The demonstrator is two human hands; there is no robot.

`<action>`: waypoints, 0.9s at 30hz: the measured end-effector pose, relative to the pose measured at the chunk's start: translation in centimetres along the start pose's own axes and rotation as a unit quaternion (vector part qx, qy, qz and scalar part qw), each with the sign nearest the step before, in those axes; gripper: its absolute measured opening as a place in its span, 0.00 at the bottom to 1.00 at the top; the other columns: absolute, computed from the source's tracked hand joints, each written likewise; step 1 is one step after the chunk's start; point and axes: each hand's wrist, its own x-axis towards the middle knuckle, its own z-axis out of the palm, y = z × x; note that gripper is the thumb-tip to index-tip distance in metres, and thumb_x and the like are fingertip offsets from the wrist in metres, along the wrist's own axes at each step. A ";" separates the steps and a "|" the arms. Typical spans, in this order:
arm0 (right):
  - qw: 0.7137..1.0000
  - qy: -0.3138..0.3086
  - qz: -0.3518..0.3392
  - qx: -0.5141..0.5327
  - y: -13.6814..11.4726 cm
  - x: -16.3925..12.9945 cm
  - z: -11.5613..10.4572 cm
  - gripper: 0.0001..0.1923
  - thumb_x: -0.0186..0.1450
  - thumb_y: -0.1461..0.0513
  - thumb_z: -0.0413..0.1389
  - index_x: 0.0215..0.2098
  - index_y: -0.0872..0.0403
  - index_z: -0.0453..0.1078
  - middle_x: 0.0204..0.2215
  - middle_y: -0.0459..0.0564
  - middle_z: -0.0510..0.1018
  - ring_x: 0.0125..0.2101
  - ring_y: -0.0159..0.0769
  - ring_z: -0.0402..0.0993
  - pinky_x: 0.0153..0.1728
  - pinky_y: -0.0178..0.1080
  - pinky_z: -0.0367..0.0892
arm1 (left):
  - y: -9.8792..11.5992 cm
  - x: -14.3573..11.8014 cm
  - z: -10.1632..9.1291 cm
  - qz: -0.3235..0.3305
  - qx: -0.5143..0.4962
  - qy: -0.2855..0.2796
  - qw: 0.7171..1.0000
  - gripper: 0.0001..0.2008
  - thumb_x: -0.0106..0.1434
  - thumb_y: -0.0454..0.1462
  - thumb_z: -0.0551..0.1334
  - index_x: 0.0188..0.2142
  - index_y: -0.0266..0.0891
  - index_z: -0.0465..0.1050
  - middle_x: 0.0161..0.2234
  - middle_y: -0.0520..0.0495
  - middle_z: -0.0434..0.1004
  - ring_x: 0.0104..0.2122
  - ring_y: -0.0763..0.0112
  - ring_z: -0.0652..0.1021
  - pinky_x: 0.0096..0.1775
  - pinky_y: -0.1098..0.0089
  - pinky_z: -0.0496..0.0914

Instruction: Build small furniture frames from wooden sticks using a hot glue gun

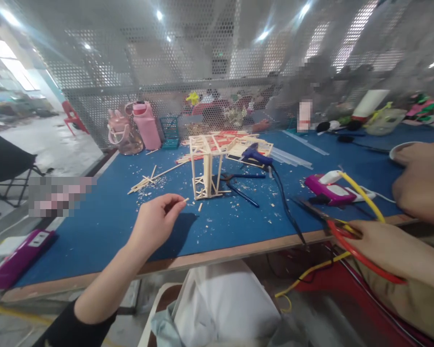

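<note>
My left hand (pixel 159 218) is closed in a pinch on a short wooden stick (pixel 186 199) just above the blue tabletop. A small cut piece of wood (pixel 200 207) lies beside it. Behind stands a tall open frame of thin wooden sticks (pixel 206 166), upright on the table. At the right, past the table's front edge, my right hand (pixel 379 246) is wrapped round red-handled scissors (pixel 332 224), their blades pointing up and left. Blue-handled pliers (pixel 248 185) lie spread beside the frame. A blue glue gun (pixel 256 155) rests behind them.
Loose sticks (pixel 148 179) and chips litter the table (pixel 130 246). A purple power strip (pixel 329 190) with a yellow cable sits at the right, near a co-worker's arm (pixel 419 188). Pink bottles (pixel 147 125) stand by a perforated metal screen (pixel 166 62). Clear glue sticks (pixel 291 158) lie behind.
</note>
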 end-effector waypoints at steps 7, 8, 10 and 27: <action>0.992 -0.031 -0.110 -0.045 -4.6 4.1 -3.3 0.23 0.60 0.50 0.50 0.12 0.52 0.61 0.14 0.54 0.72 0.15 0.33 0.65 0.19 0.37 0.55 | 0.7 0.8 0.8 0.054 0.015 -0.048 0.997 0.09 0.56 0.41 0.63 0.25 0.41 0.78 0.21 0.52 0.78 0.21 0.73 0.73 0.26 0.73 0.64; 0.987 -0.024 -0.137 -0.077 -5.2 4.8 -4.0 0.26 0.58 0.47 0.52 0.09 0.51 0.59 0.12 0.52 0.69 0.12 0.30 0.60 0.18 0.36 0.52 | 0.6 0.8 1.0 0.068 0.022 -0.052 0.996 0.09 0.57 0.41 0.63 0.25 0.40 0.77 0.20 0.52 0.78 0.20 0.74 0.72 0.25 0.74 0.63; 0.975 0.002 -0.176 -0.132 -6.8 5.7 -5.3 0.27 0.54 0.45 0.56 0.07 0.52 0.60 0.09 0.49 0.66 0.09 0.26 0.53 0.16 0.35 0.48 | 0.6 0.6 1.4 0.097 0.041 -0.047 0.993 0.09 0.57 0.41 0.63 0.25 0.40 0.77 0.21 0.52 0.78 0.20 0.74 0.72 0.25 0.74 0.63; 0.810 0.198 -0.527 0.164 -19.8 5.8 0.4 0.12 0.67 0.64 0.49 0.34 0.56 0.75 0.30 0.52 0.79 0.32 0.35 0.74 0.33 0.35 0.65 | -0.3 1.9 3.9 0.136 -0.034 0.017 0.990 0.07 0.54 0.40 0.67 0.30 0.38 0.75 0.27 0.50 0.77 0.26 0.74 0.74 0.31 0.74 0.68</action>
